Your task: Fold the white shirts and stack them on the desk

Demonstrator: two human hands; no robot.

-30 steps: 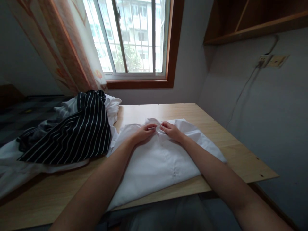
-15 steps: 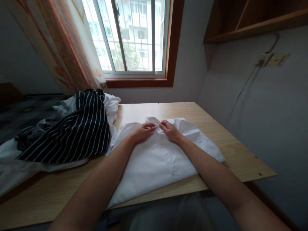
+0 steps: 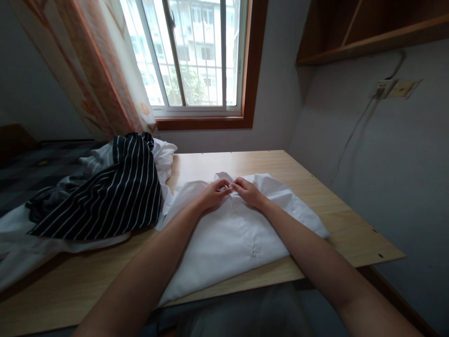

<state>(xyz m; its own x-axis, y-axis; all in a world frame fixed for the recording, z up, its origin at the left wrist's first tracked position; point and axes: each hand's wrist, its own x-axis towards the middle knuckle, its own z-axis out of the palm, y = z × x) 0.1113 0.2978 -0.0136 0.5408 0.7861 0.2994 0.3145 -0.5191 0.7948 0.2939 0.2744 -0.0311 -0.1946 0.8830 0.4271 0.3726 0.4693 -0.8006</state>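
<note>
A: Where is the counter (image 3: pixel 351 234) bare?

B: Along the far edge below the window (image 3: pixel 196 56), in a wide strip on the right between the white shirt (image 3: pixel 231 238) and the wall (image 3: pixel 386 178), and at the near left corner.

A: The left side?

B: Blocked. A striped heap (image 3: pixel 105 196) of cloth stands high there, touching the shirt's left edge.

A: Overhead?

B: Open over the middle. A wooden shelf (image 3: pixel 372 42) overhangs the right corner, high up. The left hand (image 3: pixel 213 193) and right hand (image 3: pixel 247 191), pinching the shirt's far edge, fill the centre, and both forearms cross the near edge.
</note>
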